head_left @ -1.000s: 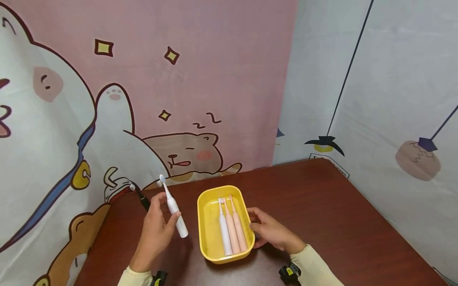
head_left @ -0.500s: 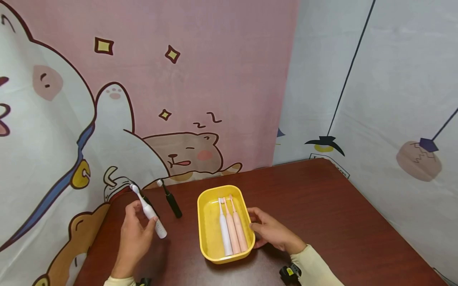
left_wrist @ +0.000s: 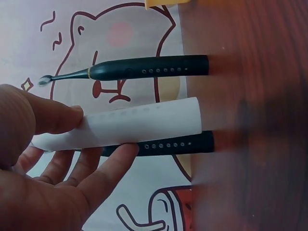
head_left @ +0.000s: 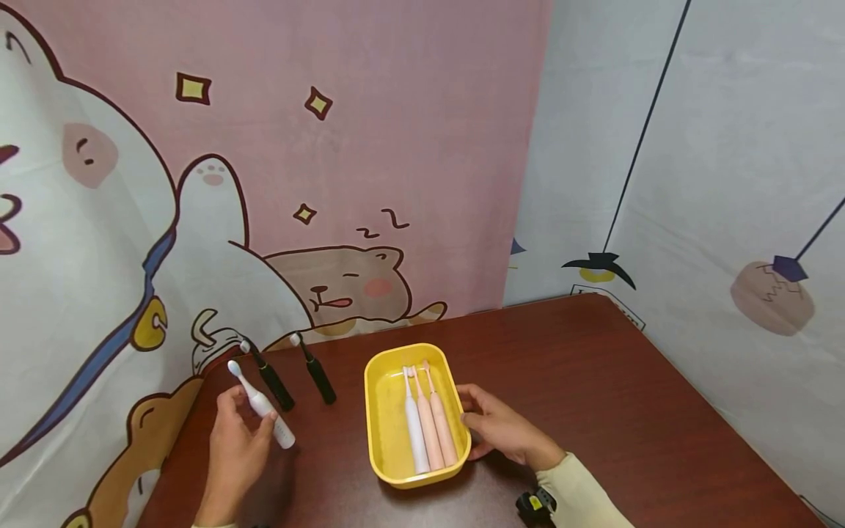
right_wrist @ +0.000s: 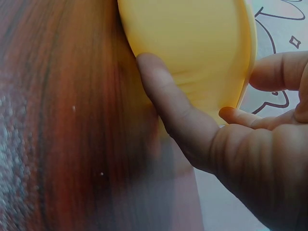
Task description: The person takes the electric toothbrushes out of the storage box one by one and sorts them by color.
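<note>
In the head view my left hand (head_left: 236,447) holds a white electric toothbrush (head_left: 267,409), thumb on one side and fingers on the other, its head pointing up and left. The left wrist view shows the white handle (left_wrist: 144,122) overlapping a black electric toothbrush (left_wrist: 178,144). A second black electric toothbrush (head_left: 318,378) lies to the right of the first. My right hand (head_left: 502,425) holds the right side of a yellow tray (head_left: 379,447). Close up, its fingers lie along the tray's outer wall (right_wrist: 192,43). Inside the tray are a white toothbrush (head_left: 415,433) and two pink toothbrushes (head_left: 429,433).
The dark red-brown table (head_left: 594,411) fills the lower part of the head view. Behind it hangs a pink cartoon cloth (head_left: 422,183), and a pale grey one (head_left: 726,147) hangs along the right side.
My left hand has moved left and slightly toward me with the white toothbrush. Both black toothbrushes, partly covered before, now show fully in the head view. My right hand and the tray stay put.
</note>
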`<act>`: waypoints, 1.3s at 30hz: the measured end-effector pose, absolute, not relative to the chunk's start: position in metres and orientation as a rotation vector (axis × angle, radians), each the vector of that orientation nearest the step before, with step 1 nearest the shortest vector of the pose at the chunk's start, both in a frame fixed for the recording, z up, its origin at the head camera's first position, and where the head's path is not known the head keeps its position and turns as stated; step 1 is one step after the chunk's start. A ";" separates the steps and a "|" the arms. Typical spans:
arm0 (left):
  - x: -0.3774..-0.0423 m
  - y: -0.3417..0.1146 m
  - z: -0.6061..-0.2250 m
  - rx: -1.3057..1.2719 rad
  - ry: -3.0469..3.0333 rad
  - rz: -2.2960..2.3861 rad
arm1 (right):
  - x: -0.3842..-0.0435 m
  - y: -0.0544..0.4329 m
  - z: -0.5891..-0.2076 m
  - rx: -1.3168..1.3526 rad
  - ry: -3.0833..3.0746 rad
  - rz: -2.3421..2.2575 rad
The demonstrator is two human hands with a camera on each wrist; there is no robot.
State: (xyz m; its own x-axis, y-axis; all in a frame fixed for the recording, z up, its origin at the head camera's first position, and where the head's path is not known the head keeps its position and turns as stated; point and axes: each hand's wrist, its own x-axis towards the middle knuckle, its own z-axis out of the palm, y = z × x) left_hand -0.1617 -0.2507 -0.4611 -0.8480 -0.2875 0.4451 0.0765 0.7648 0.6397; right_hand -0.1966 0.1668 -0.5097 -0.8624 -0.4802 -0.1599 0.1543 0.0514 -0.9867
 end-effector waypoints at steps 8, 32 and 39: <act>-0.162 -0.257 -0.466 0.176 -2.445 -0.913 | -0.197 0.166 -0.510 -0.329 1.894 -1.862; -0.164 -0.258 -0.485 0.159 -2.426 -0.934 | -0.197 0.167 -0.512 -0.321 1.898 -1.857; -0.162 -0.257 -0.485 0.190 -2.442 -0.970 | -0.196 0.167 -0.512 -0.320 1.898 -1.857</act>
